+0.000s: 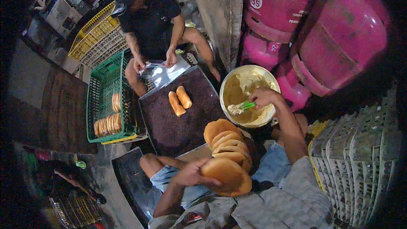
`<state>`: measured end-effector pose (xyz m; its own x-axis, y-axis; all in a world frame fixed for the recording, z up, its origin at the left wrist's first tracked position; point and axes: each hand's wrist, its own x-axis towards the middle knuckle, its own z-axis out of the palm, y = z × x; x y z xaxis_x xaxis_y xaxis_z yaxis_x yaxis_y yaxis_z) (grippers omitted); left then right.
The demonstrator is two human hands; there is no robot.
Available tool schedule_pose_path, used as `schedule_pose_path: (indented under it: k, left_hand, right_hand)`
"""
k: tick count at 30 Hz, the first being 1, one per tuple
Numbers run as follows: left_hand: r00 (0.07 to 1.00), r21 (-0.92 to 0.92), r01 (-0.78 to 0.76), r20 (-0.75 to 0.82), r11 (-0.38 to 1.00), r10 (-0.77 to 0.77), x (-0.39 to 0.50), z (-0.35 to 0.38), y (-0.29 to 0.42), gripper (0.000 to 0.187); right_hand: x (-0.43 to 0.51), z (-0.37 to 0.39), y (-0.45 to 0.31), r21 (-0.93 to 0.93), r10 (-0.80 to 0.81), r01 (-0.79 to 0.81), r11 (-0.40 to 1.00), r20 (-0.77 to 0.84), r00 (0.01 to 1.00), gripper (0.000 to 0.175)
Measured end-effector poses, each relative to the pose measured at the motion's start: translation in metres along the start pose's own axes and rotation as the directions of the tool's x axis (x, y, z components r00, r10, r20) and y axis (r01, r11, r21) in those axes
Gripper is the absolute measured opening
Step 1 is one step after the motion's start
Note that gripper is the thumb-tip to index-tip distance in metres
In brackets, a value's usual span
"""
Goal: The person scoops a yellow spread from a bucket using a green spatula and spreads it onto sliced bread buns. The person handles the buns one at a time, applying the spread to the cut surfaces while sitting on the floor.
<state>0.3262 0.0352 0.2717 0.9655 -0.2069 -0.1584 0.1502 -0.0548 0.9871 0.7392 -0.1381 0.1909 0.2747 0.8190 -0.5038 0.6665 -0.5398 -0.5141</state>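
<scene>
My left hand [194,172] holds a round flat bread [227,176] over my lap, thumb on its face. Behind that bread leans a row of several more round breads [227,140]. At the right my right hand [265,97] grips a green spatula [248,105] above a round metal pot [223,101]. Pale cream [235,109] clings to the spatula's blade. More pale filling [237,86] coats the inside of the pot. Two rolled breads [180,101] lie side by side on a dark tray [190,132] in front of me.
Across the tray a person [146,16] handles a clear plastic bag [159,70]. A green crate [106,65] with packed round breads [108,124] stands at the left. Pink gas cylinders [337,35] rise behind the pot. Stacked crates [353,162] stand at my right.
</scene>
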Motion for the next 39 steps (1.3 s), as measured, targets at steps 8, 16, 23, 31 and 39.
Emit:
schedule_pose_path:
  k: [8,16,23,31,39]
  left_hand:
    - [0.903,-0.836,-0.417,-0.336,0.356,0.267,0.083,-0.081,-0.044,0.097]
    - [0.779,-0.668,-0.607,-0.607,0.43,0.158,0.124,-0.042,-0.066,0.103]
    - [0.669,-0.592,-0.685,-0.742,0.424,0.045,0.112,-0.038,-0.074,0.11]
    - [0.626,-0.475,-0.632,-0.778,0.613,0.042,0.108,-0.043,-0.071,0.08]
    - [0.662,-0.719,-0.489,-0.675,0.493,-0.327,0.071,-0.065,-0.084,0.084]
  right_hand:
    - [-0.03,-0.033,-0.077,0.309,-0.282,0.271,0.912,-0.01,0.959,0.03]
    - [0.004,0.035,-0.122,0.326,-0.36,0.4,0.856,-0.18,0.916,0.045]
    - [0.027,0.068,-0.113,0.153,-0.422,0.51,0.847,-0.391,0.818,0.05]
    - [0.019,0.072,-0.125,0.019,-0.335,0.376,0.926,-0.416,0.846,0.045]
    - [-0.013,0.034,-0.131,0.166,-0.359,0.435,0.885,-0.351,0.865,0.032]
